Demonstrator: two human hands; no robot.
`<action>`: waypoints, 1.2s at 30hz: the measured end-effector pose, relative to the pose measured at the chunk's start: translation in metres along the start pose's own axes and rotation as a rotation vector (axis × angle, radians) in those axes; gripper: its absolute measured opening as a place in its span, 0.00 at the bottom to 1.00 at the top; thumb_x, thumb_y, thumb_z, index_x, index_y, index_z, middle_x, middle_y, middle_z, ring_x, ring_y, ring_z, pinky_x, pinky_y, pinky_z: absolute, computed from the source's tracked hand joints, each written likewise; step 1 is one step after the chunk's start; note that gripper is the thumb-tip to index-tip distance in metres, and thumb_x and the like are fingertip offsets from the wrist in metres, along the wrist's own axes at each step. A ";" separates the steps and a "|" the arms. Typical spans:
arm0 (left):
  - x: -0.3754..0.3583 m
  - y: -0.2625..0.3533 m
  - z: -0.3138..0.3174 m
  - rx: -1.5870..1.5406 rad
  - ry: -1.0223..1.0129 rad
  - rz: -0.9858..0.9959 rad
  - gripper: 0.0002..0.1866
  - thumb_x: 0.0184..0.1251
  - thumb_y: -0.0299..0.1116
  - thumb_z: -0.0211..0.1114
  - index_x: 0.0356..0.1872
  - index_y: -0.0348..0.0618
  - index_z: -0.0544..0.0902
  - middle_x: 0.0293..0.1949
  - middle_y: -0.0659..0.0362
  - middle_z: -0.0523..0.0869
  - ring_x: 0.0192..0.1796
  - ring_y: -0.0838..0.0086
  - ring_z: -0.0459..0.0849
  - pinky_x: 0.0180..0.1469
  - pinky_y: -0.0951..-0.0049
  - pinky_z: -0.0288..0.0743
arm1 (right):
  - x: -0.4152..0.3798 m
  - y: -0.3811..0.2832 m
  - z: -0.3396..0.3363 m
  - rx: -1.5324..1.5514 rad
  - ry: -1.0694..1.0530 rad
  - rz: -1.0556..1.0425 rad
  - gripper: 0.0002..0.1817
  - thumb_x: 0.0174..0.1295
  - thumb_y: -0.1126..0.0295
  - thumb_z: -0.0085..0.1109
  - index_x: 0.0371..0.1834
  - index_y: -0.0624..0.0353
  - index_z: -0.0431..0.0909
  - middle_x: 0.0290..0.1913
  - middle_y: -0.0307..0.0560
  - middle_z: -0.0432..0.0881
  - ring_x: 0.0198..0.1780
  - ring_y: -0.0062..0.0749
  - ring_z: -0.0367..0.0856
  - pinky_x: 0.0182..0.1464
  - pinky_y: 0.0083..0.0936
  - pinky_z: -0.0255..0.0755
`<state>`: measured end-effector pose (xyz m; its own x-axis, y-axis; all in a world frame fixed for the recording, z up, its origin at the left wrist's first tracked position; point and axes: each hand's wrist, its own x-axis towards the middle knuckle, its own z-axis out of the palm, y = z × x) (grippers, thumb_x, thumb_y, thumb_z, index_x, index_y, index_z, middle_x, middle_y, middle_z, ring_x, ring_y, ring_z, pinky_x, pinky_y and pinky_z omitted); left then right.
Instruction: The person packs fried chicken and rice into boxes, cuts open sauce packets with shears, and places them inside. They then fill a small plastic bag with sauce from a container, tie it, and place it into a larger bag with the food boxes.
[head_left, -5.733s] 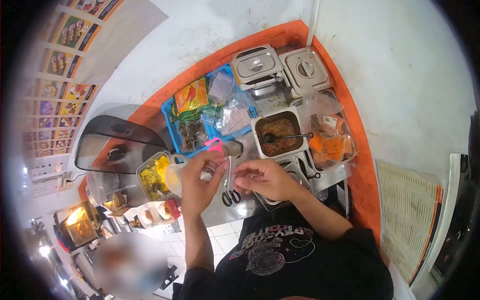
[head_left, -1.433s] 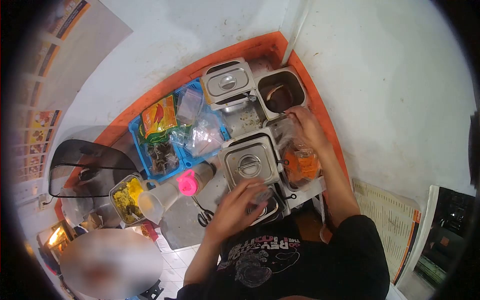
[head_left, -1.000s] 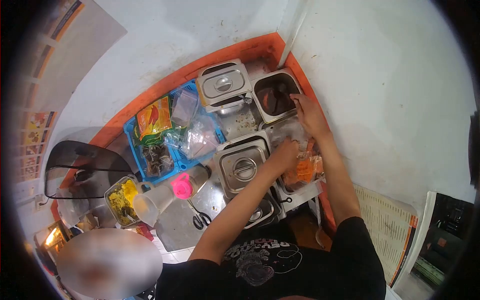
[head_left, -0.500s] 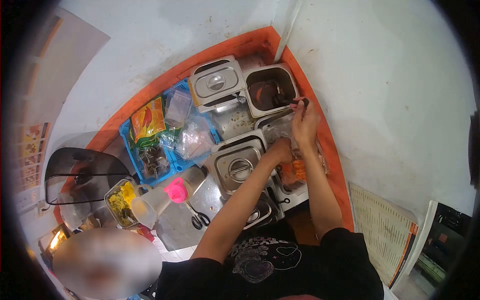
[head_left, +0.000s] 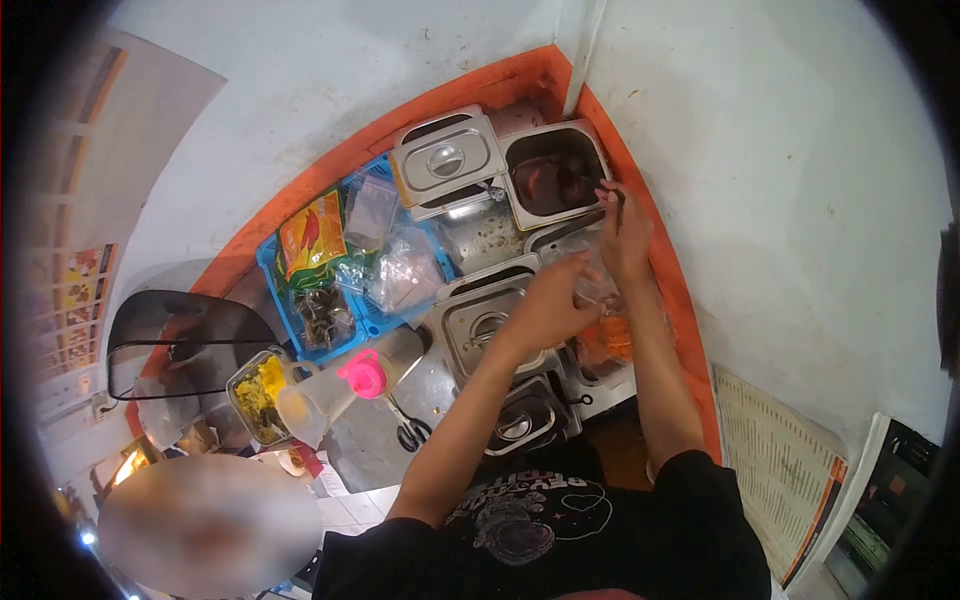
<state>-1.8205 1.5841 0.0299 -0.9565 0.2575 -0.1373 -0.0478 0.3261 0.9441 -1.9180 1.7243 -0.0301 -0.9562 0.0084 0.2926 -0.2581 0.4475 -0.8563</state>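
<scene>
My right hand [head_left: 627,238] is closed around the dark handle of a utensil [head_left: 614,193] at the edge of a deep metal container [head_left: 517,205]. Dark brown sauce [head_left: 545,180] fills part of that container, with an orange-red patch on its surface. The utensil's lower end is hard to make out. My left hand [head_left: 558,305] hovers over a metal tray with its fingers apart, close to clear plastic [head_left: 585,243]. Beneath and beside my wrists, orange food in clear plastic [head_left: 615,335] lies in the tray.
Lidded metal containers [head_left: 447,160] stand left of the sauce. A blue basket [head_left: 375,325] holds packets. Nearby are a jug with a pink lid [head_left: 365,375], scissors [head_left: 411,432] and a tub of yellow food [head_left: 262,395]. An orange ledge [head_left: 665,270] borders the wall.
My left hand has lifted out of the tray and its fingers have spread. My right hand has tilted the handle more upright at the container's edge. The view has shifted slightly.
</scene>
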 end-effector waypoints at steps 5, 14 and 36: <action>-0.020 0.038 -0.064 -0.038 0.051 -0.228 0.19 0.58 0.27 0.72 0.51 0.38 0.81 0.52 0.52 0.84 0.35 0.80 0.84 0.39 0.78 0.79 | -0.003 0.001 0.006 0.051 -0.305 -0.070 0.11 0.73 0.73 0.47 0.53 0.65 0.75 0.45 0.60 0.84 0.48 0.45 0.85 0.50 0.35 0.77; -0.094 0.030 -0.074 -0.310 0.130 -0.213 0.24 0.55 0.20 0.74 0.54 0.41 0.80 0.54 0.59 0.81 0.42 0.83 0.80 0.39 0.82 0.76 | 0.026 0.004 -0.002 0.059 -0.304 -0.165 0.10 0.71 0.75 0.51 0.51 0.64 0.76 0.44 0.57 0.85 0.47 0.49 0.85 0.49 0.35 0.77; -0.140 0.038 -0.073 -0.121 0.082 -0.154 0.25 0.55 0.22 0.74 0.57 0.43 0.80 0.56 0.56 0.79 0.42 0.79 0.80 0.40 0.81 0.78 | -0.012 -0.014 -0.018 0.092 -0.397 -0.087 0.10 0.73 0.74 0.47 0.49 0.68 0.76 0.46 0.56 0.84 0.48 0.43 0.86 0.49 0.32 0.78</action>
<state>-1.7093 1.4938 0.1064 -0.9551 0.1362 -0.2630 -0.2251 0.2434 0.9435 -1.9008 1.7336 -0.0139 -0.9046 -0.3796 0.1939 -0.3341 0.3490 -0.8755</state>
